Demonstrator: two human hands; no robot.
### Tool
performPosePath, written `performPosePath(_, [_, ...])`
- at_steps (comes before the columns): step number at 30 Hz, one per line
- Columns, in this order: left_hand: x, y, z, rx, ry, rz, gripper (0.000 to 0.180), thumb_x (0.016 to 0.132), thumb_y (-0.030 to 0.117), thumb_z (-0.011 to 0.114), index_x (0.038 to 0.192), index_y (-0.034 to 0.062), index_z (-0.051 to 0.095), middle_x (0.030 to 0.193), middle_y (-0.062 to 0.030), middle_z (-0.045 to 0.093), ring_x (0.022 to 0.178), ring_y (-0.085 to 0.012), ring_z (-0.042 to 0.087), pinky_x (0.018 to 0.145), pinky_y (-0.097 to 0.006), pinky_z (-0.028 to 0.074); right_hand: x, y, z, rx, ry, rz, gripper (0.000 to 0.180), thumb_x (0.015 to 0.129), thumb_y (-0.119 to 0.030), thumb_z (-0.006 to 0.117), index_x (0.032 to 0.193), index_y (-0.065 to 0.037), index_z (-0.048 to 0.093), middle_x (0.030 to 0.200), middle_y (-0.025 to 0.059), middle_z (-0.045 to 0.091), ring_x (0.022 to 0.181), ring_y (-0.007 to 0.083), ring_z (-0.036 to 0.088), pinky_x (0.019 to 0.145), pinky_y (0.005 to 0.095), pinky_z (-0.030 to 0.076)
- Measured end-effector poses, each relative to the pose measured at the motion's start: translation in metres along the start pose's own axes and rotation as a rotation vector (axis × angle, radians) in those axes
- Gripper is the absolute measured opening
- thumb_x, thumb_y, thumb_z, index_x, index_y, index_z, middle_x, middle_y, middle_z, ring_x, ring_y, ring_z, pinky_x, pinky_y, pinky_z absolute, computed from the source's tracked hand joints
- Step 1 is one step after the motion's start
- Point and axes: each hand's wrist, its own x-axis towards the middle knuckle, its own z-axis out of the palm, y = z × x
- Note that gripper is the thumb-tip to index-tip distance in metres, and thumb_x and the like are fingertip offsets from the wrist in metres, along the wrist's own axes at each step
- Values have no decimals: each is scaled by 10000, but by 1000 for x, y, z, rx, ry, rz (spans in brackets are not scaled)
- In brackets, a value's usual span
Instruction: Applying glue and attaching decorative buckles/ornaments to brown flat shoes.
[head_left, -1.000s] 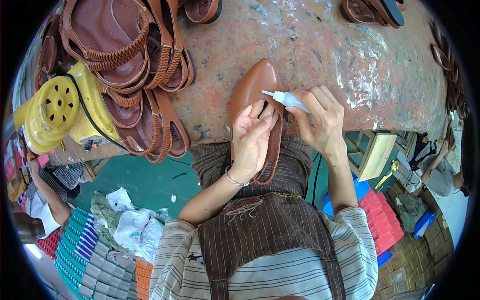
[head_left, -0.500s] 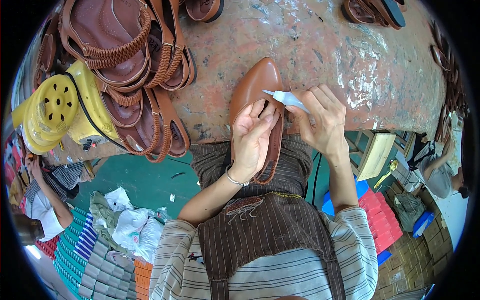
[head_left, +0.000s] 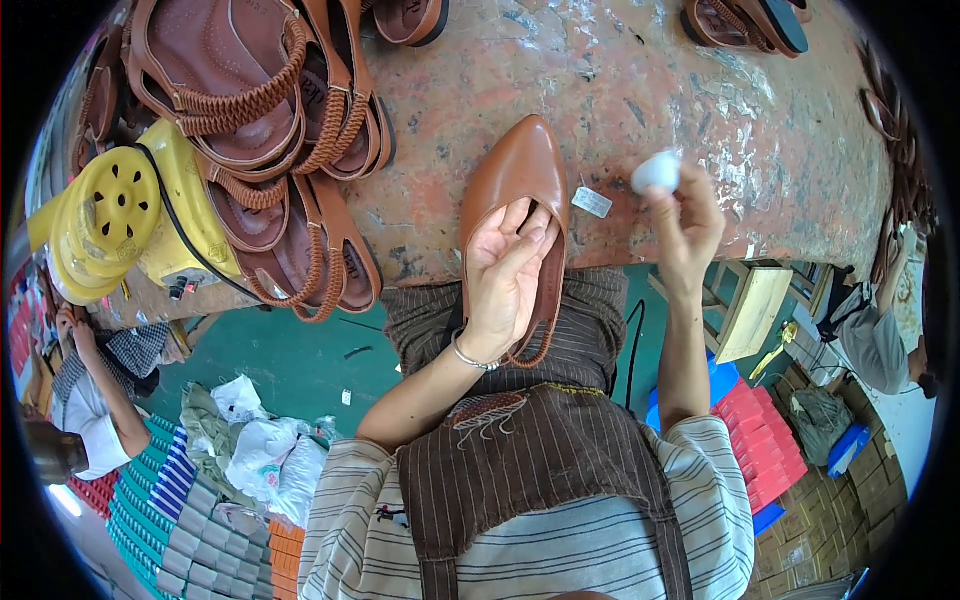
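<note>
A pointed brown slingback shoe [head_left: 516, 160] rests toe-away at the table's near edge, its heel strap toward my lap. My left hand [head_left: 503, 275] reaches palm-up into its opening, fingers partly hidden under the upper, thumb bent across, gripping the shoe. To the right, my right hand [head_left: 692, 225] pinches a small white glue bottle [head_left: 657, 174] above the table, apart from the shoe. The bottle's nozzle does not show now. A small whitish printed label [head_left: 592, 202] lies on the table between the shoe and my right hand.
Brown sandals [head_left: 235, 60] are piled at the left beside a yellow machine [head_left: 110, 215] with a black cable. More sandals [head_left: 745, 25] lie far right on the worn table [head_left: 480, 80]. White plastic bags [head_left: 265, 455] sit on the green floor. Another person [head_left: 95, 400] is at the left.
My right hand has moved right, taking the glue bottle away from the shoe and turning it. The label has come into view. My left hand and the shoe stay put.
</note>
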Motion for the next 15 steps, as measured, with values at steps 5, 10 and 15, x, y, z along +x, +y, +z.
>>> performPosePath(5, [2, 4, 10, 35, 32, -19, 159, 854, -82, 529, 963, 25, 485, 948, -14, 498, 980, -138, 510, 1012, -360, 410, 24, 44, -19, -232, 270, -107, 165, 909, -52, 579, 1054, 3, 524, 946, 92, 685, 996, 198, 612, 891, 316, 448])
performPosePath(10, [0, 4, 6, -12, 31, -7, 146, 855, -84, 526, 920, 37, 479, 925, -13, 495, 959, -136, 515, 1005, -356, 414, 10, 35, -15, -387, 391, -115, 363, 879, -42, 608, 1213, 15, 477, 1245, 164, 548, 1231, 272, 475, 1027, 364, 366])
performPosePath(15, [-1, 0, 0, -29, 59, -3, 111, 871, -66, 523, 916, 33, 503, 931, -19, 532, 991, -158, 541, 995, -379, 435, -1, -2, 10, -457, 369, -474, 357, 825, -5, 657, 1165, 21, 553, 1219, 154, 535, 1093, 262, 556, 959, 374, 424])
